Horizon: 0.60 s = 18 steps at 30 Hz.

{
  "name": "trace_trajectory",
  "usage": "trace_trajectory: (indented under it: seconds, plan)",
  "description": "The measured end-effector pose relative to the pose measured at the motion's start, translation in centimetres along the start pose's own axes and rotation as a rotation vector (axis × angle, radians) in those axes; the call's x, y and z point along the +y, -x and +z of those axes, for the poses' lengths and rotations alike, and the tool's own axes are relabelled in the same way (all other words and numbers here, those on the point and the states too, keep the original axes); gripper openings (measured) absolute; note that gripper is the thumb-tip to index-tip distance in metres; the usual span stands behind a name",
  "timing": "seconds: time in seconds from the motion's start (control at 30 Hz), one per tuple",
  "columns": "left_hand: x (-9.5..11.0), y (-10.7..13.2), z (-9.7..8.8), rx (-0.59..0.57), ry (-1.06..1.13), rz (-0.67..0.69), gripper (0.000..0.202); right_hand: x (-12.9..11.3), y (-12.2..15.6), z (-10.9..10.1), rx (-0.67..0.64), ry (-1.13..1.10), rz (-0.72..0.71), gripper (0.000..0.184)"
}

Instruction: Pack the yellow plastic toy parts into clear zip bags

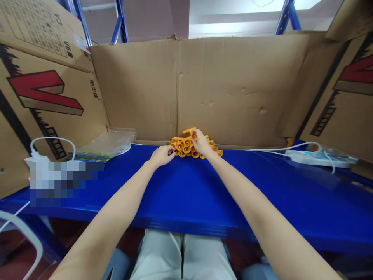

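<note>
Flared tubes (187, 149) yel-orange; tbl (186, 190) deep blue; cdbd wall (233, 85) brn; L box (72, 79) brn w/ red+blk print.

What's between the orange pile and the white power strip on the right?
Head view: a stretch of blue tabletop, with thin white cables along its back edge, between the orange pile and the power strip.

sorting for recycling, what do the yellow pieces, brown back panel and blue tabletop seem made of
Yellow pieces: probably plastic, smooth and evenly coloured with slight sheen. Brown back panel: cardboard, matt, creased and dented. Blue tabletop: perhaps painted metal, smooth and faintly glossy, though laminate is possible.
</note>
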<state>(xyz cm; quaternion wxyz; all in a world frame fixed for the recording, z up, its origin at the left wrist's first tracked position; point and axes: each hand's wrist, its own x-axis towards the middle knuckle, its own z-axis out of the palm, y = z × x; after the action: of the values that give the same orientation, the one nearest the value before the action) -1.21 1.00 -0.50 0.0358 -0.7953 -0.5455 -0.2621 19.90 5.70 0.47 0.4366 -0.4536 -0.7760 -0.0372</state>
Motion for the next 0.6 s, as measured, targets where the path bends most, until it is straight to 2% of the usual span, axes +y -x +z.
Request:
trace_trajectory:
  seconds: [0.07, 0.17, 0.27, 0.37, 0.43, 0.53, 0.6]
  plan:
    - [-0.1, -0.1, 0.0, -0.007, 0.004, -0.002, 0.023, -0.3, -0.2, -0.3, -0.123, 0.171, 0.003, 0.033]
    - [-0.1, -0.1, 0.1, -0.028, 0.002, 0.003, 0.023, -0.5, -1.3, -1.1, -0.3, 0.331, 0.098, 0.034]
    - [-0.2, -0.2, 0.1, -0.043, 0.001, 0.005, 0.022, 0.0, -3.2, -2.0, -0.477, 0.208, 0.219, 0.037]
    - [-0.3, -0.2, 0.2, -0.049, -0.008, 0.012, 0.023, 0.4, -5.3, -3.3, -0.581, 0.029, 0.268, 0.028]
    - [-0.3, -0.2, 0.2, -0.05, -0.013, 0.022, 0.023, 0.4, -6.6, -4.5, -0.654, 0.026, 0.286, 0.024]
    - [-0.3, -0.2, 0.2, -0.048, -0.005, 0.037, 0.022, 0.2, -8.4, -6.6, -0.686, -0.017, 0.36, 0.024]
    - [-0.4, -0.2, 0.3, -0.051, 0.016, 0.048, 0.022, 0.2, -9.2, -8.1, -0.572, -0.199, 0.413, 0.02]
